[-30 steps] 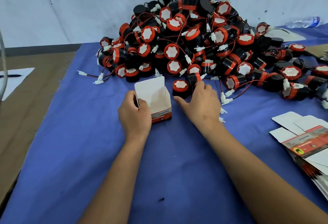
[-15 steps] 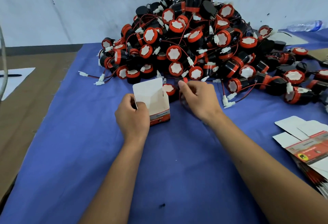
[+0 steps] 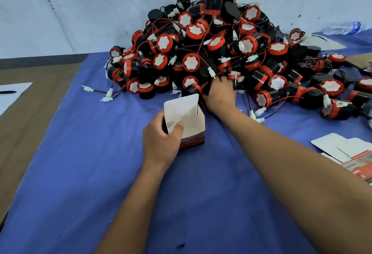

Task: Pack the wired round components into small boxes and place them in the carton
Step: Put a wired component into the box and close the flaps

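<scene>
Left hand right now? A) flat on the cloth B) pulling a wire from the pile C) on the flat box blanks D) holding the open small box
D: the left hand grips the small box, thumb on its front, top flap up.

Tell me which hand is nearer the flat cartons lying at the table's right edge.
Right. The right hand digs into the pile's front edge, left of the flat cartons; the left hand, farther left, holds the open small box.
</scene>
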A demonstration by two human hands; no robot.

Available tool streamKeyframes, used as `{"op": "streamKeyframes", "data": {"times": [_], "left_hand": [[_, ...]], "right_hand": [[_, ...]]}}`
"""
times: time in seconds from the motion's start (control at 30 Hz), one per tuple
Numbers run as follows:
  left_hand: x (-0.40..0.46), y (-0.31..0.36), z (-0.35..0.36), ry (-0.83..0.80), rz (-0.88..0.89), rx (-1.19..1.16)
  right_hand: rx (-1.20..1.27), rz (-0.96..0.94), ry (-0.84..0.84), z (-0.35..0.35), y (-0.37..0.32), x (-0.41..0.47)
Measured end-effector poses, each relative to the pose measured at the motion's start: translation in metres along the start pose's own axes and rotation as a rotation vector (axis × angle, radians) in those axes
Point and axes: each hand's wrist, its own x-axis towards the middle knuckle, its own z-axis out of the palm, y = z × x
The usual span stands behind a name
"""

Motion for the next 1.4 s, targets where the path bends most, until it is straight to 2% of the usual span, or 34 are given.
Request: {"op": "streamKeyframes", "data": {"times": [0.23, 0.43, 0.57, 0.63, 0.7, 0.83, 0.9, 1.0, 1.07, 1.13, 1.2, 1.33, 1.4], "left_hand": [[0.003, -0.006, -0.001, 0.012, -0.018, -0.003], [0.001, -0.004, 0.0, 0.009, -0.029, -0.018], [0.0, -0.003, -0.001, 0.007, -0.039, -0.019], [0.0, -0.002, -0.001, 0.0, -0.042, -0.017], [0.0, -0.001, -0.001, -0.007, -0.042, -0.024], [0.002, 0.0, -0.001, -0.007, -0.051, -0.043], [0.002, -0.001, 0.0, -0.004, -0.048, -0.047], [0.002, -0.001, 0.001, -0.002, -0.064, -0.046], [0.002, -0.001, 0.0, -0.001, -0.066, -0.034], [0.002, 0.0, 0.0, 0.001, -0.062, -0.023], [0.002, 0.0, 0.0, 0.007, -0.067, -0.015], [0.001, 0.0, 0.001, 0.023, -0.08, 0.006], [0.002, 0.0, 0.001, 0.019, -0.082, 0.007]], "right_hand": [[-0.058, -0.049, 0.018, -0.007, 0.006, -0.016], [-0.133, -0.011, -0.132, -0.022, 0.018, -0.027], [-0.255, -0.027, 0.024, -0.023, 0.012, -0.018], [-0.19, -0.016, 0.025, -0.02, 0.007, -0.005], [-0.023, -0.012, -0.014, -0.012, -0.001, 0.011], [0.593, 0.184, -0.221, 0.005, -0.02, 0.032], [0.707, 0.196, -0.222, 0.008, -0.022, 0.038], [0.695, 0.149, -0.064, 0.014, -0.021, 0.042], [0.477, 0.079, -0.003, 0.015, -0.022, 0.037], [0.359, -0.004, -0.006, 0.015, -0.019, 0.027], [0.378, -0.068, -0.011, 0.008, -0.011, 0.014], [0.396, -0.237, -0.214, -0.013, 0.008, -0.012], [0.517, -0.161, -0.112, -0.019, 0.012, -0.021]]}}
